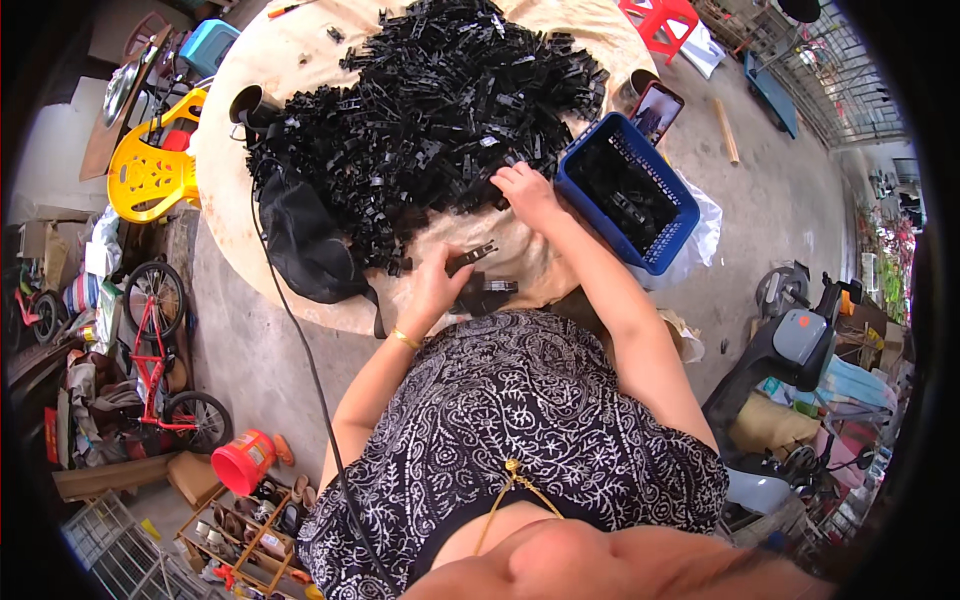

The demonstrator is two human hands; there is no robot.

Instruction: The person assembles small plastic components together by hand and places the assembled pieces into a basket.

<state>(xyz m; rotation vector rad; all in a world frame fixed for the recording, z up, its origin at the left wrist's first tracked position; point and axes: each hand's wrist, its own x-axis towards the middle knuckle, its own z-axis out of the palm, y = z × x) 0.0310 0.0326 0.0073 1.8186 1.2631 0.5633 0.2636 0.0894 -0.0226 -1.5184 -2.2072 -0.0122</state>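
Observation:
A large heap of small black plastic clips spreads over the round, cloth-covered table. My left hand is closed at the near edge, holding one slim black plastic clip between thumb and fingers. Just beside it, close to my body, lie a few more dark pieces. At the heap's near right edge, my right hand has its fingers bent together among the clips; what its fingertips grip is hidden. To its right, a blue plastic basket holds some black pieces.
A black cloth bag lies left of the heap, with a cable running toward me. A dark cup stands at the left and a phone leans behind the basket. A yellow chair is beside the table.

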